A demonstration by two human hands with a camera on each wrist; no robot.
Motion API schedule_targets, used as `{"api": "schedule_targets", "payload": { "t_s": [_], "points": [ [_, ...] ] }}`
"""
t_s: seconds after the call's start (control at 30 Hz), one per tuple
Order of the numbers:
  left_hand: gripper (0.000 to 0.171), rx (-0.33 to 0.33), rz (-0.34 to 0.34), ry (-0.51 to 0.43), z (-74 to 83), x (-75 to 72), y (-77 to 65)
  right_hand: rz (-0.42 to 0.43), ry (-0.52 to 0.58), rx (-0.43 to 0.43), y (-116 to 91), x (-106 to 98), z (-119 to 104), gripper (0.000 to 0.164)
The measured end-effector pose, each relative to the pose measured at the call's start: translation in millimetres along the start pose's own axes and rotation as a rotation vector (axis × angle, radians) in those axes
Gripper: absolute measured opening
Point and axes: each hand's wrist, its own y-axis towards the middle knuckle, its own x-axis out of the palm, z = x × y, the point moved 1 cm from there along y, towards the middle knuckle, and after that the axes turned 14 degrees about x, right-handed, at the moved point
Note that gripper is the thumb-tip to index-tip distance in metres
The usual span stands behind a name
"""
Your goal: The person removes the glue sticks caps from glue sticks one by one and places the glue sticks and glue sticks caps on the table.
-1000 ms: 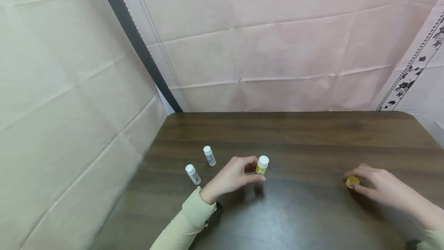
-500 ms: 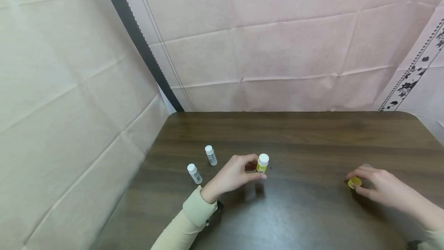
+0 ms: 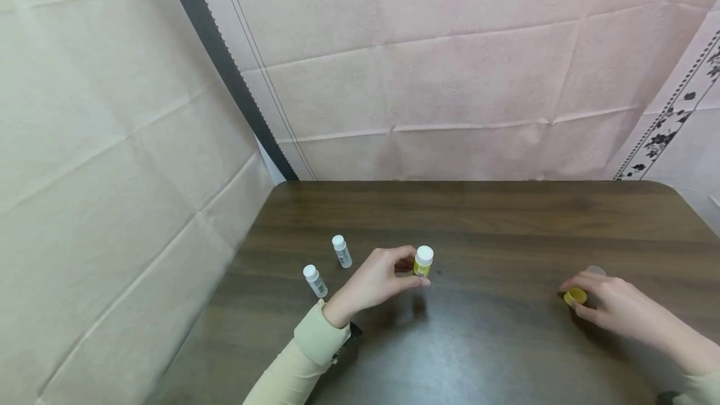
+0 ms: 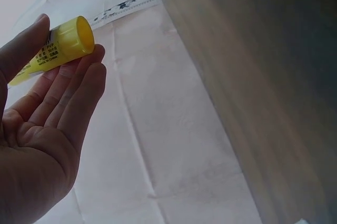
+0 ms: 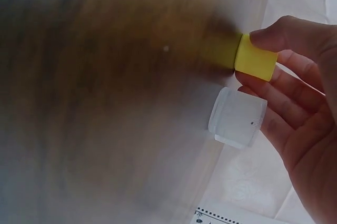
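Observation:
Between thumb and fingers my left hand point(image 3: 374, 280) holds a yellow glue stick point(image 3: 421, 269) upright above the table, its white top point(image 3: 424, 254) facing up. Printed lettering and the hollow yellow lower end of the glue stick point(image 4: 58, 47) show in the left wrist view. Over at the right, my right hand point(image 3: 624, 305) pinches a small yellow cap point(image 3: 575, 296), its edge right at the tabletop. A translucent whitish cap point(image 5: 238, 118) stands beside it, close to the other fingers; the hand partly covers this cap point(image 3: 596, 270) in the head view.
Two small tubes with white caps stand left of my left hand, one farther back point(image 3: 341, 252) and one nearer point(image 3: 315, 281). The dark wooden table point(image 3: 478, 217) meets a hanging pale cloth point(image 3: 450, 92) at the back and another cloth point(image 3: 140, 192) at the left.
My left hand has risen a little and shifted slightly left with the glue stick. The right hand stays almost in place with the yellow cap; slightly more of the translucent cap shows behind it.

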Motion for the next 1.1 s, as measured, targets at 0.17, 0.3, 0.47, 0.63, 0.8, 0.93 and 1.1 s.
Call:
{"api": "schedule_targets", "payload": {
  "t_s": [0.17,0.3,0.47,0.63,0.8,0.93,1.1],
  "points": [
    [0.023,-0.023,0.046,0.0,2.8,-8.9,-2.3,-0.001,-0.006,-0.016,0.3,-1.6,-0.1,0.043],
    [0.024,-0.05,0.07,0.008,4.0,-18.4,-5.6,-0.037,-0.003,0.011,0.1,-5.3,-0.8,0.041],
    [0.022,-0.096,0.098,0.036,3.4,-31.6,-12.1,-0.025,0.008,0.021,-0.7,-10.9,0.2,0.042],
    [0.022,-0.152,0.124,0.074,-0.1,-40.6,-20.7,-0.016,0.02,0.008,-2.2,-13.4,1.3,0.043],
    [0.019,-0.179,0.119,0.098,-6.7,-42.4,-31.2,-0.017,0.018,0.008,-1.5,-11.6,0.6,0.042],
    [0.018,-0.197,0.086,0.097,-13.9,-38.7,-40.3,-0.008,0.004,0.006,-1.0,-10.1,0.0,0.041],
    [0.018,-0.207,0.047,0.088,-25.3,-31.5,-50.7,-0.019,0.008,0.006,-0.5,-8.8,0.8,0.039]
  ]
}}
